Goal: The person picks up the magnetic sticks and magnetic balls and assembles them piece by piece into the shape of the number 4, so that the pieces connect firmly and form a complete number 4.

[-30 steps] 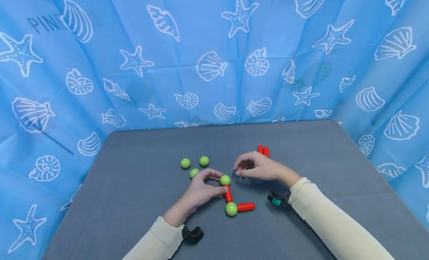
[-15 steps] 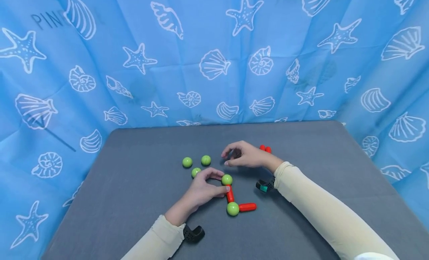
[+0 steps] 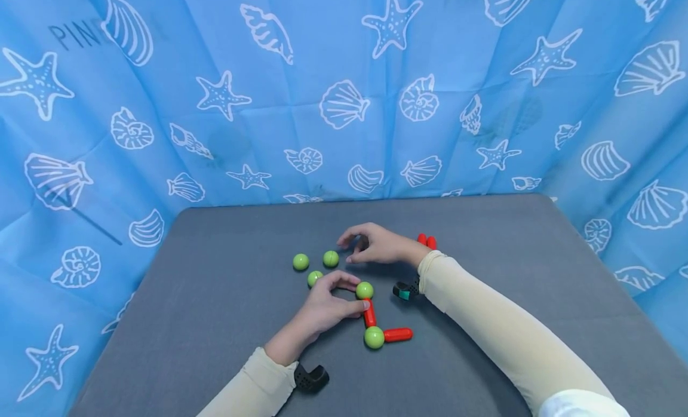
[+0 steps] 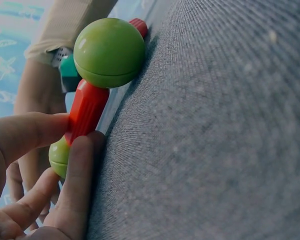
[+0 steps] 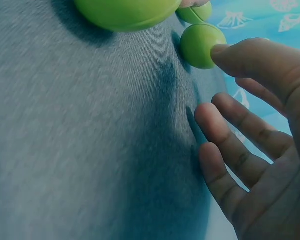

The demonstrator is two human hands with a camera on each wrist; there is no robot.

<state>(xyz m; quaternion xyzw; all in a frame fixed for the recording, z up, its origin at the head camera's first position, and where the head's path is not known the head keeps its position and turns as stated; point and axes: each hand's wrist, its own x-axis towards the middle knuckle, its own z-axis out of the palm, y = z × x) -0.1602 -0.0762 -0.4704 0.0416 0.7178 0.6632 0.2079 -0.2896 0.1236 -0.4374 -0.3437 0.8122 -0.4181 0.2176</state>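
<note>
The empty right hand (image 3: 373, 245), fingers parted, has swung toward nine o'clock, from red rods (image 3: 421, 239) to beside a loose green ball (image 3: 330, 259) — apparently its focus now. At its seven o'clock, the left hand (image 3: 325, 300) pinches a joined red rod (image 4: 88, 111).

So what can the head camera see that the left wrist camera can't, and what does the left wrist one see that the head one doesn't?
Only the head view: three loose green balls, two red sticks lying past the right arm, and the black band on the left wrist.

Only the left wrist view: the grooves along the held red stick, too small to see from above.

Both: the left hand holding that stick, a green ball at each end, another red stick, the right sleeve, the table and the blue curtain.
</note>
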